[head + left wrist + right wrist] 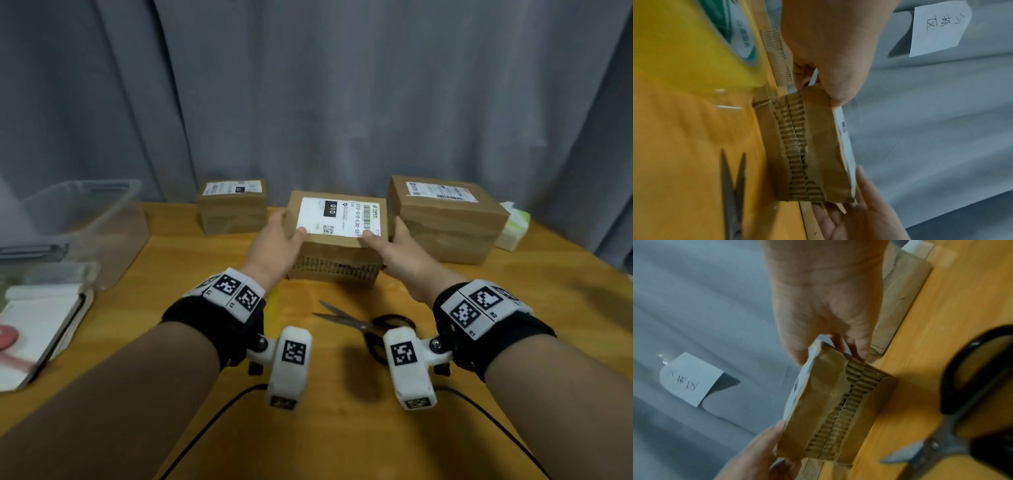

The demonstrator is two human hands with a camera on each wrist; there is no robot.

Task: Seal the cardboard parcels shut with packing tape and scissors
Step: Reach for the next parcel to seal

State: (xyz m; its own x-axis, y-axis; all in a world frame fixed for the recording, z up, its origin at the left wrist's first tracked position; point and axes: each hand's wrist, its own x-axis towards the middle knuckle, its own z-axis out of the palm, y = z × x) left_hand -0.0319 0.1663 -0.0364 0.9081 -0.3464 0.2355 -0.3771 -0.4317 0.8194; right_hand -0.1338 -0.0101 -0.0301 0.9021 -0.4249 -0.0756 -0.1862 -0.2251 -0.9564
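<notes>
Gripping the middle parcel [337,236] from either side, the left hand [274,240] and the right hand [394,250] each wrap its near corners, thumbs laid on the white shipping label [339,216] on top and fingers curled round the box's ends. The parcel stands on the wooden table [342,428] a little nearer the person than its two neighbours: a smaller parcel [233,205] back and to the left, and a larger parcel [445,219] back and to the right, which the right hand's knuckles come close to. The held box's near face shows torn cardboard with the corrugation exposed along a ragged seam (the left wrist view shows this plainly, with a dark split running down the middle of the flutes). Scissors [359,325] with black handles lie on the table just in front of the parcel, blades parted and pointing left, between the two wrists. A roll of yellowish packing tape [694,48] sits close to the left wrist camera, on the table as far as the blur allows one to say. At the far left stands a clear plastic bin [78,226], with a white tray [37,329] of papers in front of it. A grey curtain [308,85] hangs behind the table.
</notes>
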